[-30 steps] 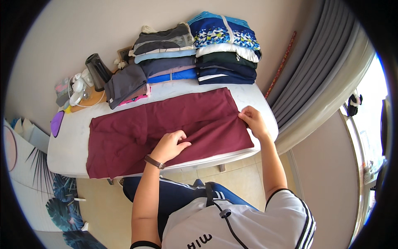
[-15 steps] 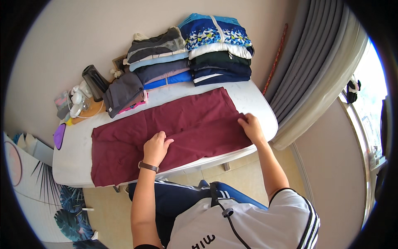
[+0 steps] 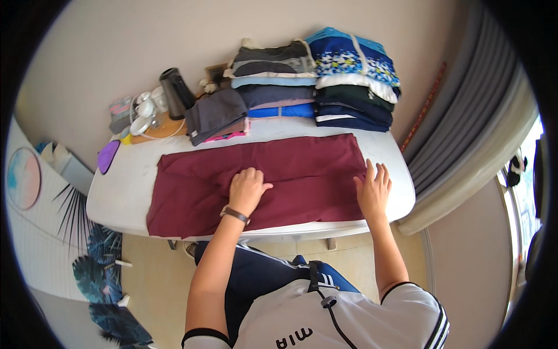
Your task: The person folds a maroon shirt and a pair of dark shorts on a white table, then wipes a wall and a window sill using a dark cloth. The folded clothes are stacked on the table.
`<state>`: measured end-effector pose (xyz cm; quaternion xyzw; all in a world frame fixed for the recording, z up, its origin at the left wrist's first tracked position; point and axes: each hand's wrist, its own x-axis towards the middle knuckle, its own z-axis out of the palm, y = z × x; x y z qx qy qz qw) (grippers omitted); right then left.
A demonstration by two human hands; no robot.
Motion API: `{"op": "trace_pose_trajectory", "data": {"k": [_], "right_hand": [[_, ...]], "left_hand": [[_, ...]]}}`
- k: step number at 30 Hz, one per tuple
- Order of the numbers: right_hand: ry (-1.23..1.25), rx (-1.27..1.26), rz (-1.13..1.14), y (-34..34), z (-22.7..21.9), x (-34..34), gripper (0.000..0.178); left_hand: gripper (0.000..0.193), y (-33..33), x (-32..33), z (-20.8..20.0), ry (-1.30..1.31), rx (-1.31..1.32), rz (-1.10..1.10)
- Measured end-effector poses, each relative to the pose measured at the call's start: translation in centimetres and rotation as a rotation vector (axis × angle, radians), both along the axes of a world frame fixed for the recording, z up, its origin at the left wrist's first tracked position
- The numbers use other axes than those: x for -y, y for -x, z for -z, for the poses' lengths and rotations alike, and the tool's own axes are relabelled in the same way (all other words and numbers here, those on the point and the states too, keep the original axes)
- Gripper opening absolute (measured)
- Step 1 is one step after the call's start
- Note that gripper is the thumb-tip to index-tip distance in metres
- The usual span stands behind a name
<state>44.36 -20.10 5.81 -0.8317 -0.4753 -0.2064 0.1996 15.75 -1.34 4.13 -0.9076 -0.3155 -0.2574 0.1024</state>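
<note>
A pair of maroon trousers (image 3: 302,166) lies spread lengthwise across the white table (image 3: 119,195), the legs stretching toward the right with a seam line between them. At the middle of the trousers my left hand (image 3: 247,189) has its fingers curled down onto the cloth, thumb sticking out to the right; a brown-strapped watch is on that wrist. The fingertips are hidden under the hand. By the right-hand ends of the legs, my right hand (image 3: 375,187) is open with fingers spread, its thumb side at the cloth's edge.
Tall stacks of folded clothes (image 3: 279,93) line the table's back, a patterned blue jacket (image 3: 354,55) on top. Left of them are folded dark grey clothes (image 3: 215,113), a dark kettle (image 3: 176,93), white appliances (image 3: 142,116) and a purple item (image 3: 107,156). Grey curtains (image 3: 471,110) hang right.
My right hand has let go of the near leg's end and spread its fingers. The two legs now lie flatter and straighter. My left hand stays mid-cloth; the whole view has shifted.
</note>
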Motion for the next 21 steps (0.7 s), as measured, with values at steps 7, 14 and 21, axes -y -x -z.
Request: {"op": "trace_pose_trajectory", "data": {"k": [7, 14, 21], "right_hand": [[0.22, 0.003, -0.192, -0.3, 3.5, -1.0, 0.053], [0.292, 0.001, -0.179, 0.0, 3.4, -1.8, 0.052], [0.314, -0.003, -0.137, 0.6, 3.4, -4.5, 0.053]], "left_hand": [[0.044, 0.3, 4.0, -1.5, -0.081, -0.006, -0.044], [0.051, 6.1, 3.1, 1.9, 0.14, 0.07, -0.201], [0.052, 7.3, 0.5, 2.7, 0.108, 0.253, -0.183]]}}
